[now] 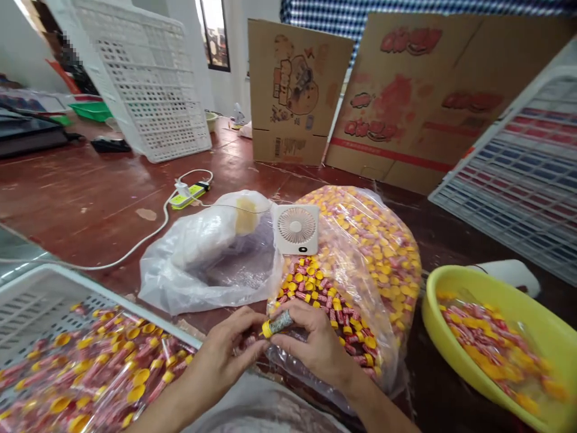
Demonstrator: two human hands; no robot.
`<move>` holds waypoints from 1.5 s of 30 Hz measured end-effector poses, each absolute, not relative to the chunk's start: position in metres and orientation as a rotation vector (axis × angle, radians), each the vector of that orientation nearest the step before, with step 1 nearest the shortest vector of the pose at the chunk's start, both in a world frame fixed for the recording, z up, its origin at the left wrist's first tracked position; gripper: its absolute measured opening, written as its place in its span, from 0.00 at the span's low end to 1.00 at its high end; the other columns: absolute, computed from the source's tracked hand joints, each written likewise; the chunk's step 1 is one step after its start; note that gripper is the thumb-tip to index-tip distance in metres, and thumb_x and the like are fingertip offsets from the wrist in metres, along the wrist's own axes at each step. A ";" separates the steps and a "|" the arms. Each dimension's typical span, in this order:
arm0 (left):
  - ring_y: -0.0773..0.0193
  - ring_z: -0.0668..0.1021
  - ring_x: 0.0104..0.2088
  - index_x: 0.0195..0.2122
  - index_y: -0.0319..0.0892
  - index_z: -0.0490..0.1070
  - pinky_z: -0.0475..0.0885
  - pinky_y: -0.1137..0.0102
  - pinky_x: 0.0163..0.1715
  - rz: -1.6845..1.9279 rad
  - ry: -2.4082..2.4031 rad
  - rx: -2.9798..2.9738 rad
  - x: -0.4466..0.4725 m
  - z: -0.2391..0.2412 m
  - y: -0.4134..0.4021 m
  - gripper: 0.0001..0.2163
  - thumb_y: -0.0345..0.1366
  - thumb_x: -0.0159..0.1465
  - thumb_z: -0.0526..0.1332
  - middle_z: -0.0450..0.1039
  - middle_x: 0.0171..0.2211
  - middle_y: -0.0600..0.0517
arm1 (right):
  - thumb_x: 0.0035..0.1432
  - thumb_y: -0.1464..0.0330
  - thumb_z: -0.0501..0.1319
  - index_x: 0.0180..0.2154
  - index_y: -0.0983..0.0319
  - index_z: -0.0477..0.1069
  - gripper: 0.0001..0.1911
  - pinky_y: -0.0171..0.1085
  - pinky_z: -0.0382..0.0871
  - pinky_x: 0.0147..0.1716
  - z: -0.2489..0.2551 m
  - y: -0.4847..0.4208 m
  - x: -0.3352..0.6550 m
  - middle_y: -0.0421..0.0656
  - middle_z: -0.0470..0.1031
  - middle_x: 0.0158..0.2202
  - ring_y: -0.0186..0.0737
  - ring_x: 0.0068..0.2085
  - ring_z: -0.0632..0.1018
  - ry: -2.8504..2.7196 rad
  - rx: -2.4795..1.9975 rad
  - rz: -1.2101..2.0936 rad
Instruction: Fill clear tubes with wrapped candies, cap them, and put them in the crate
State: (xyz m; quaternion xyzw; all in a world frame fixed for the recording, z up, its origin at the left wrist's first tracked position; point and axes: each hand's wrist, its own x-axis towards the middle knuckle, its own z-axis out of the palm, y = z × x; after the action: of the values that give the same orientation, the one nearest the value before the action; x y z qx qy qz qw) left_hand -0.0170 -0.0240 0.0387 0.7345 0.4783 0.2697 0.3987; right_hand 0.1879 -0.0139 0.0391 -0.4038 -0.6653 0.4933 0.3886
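Note:
A small tube [282,322] with a yellow cap and a grey-blue speckled body is pinched in my right hand [315,340], between thumb and bent fingers. My left hand [234,343] is closed close by the cap end; something small and pinkish shows between its fingers, too hidden to name. Just beyond my hands, a clear plastic bag [383,300] lies with its mouth towards me, full of small red-pink tubes with yellow caps [333,304]. A small white fan [296,230] stands at the bag's mouth.
To the left a white basket [85,278] holds more capped tubes; a yellow basin [435,337] with similar pieces is at right. A crumpled plastic bag [175,264], a power strip [189,195], and a white cable [135,243] lie ahead. Cardboard sheets [288,144] stand behind.

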 end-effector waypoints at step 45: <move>0.61 0.74 0.33 0.34 0.43 0.71 0.68 0.71 0.32 0.414 0.998 1.701 0.025 0.045 0.013 0.13 0.48 0.63 0.64 0.73 0.31 0.53 | 0.59 0.66 0.63 0.31 0.59 0.72 0.05 0.33 0.68 0.27 0.021 -0.037 0.271 0.40 0.73 0.27 0.36 0.28 0.73 -1.426 -1.402 0.843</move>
State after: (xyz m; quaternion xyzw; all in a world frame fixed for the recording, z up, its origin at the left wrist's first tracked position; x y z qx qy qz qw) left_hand 0.0251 0.0133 0.0450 0.7137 0.4189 0.1736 0.5339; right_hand 0.2712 -0.0373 0.0206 -0.5713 -0.5812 0.3434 0.4668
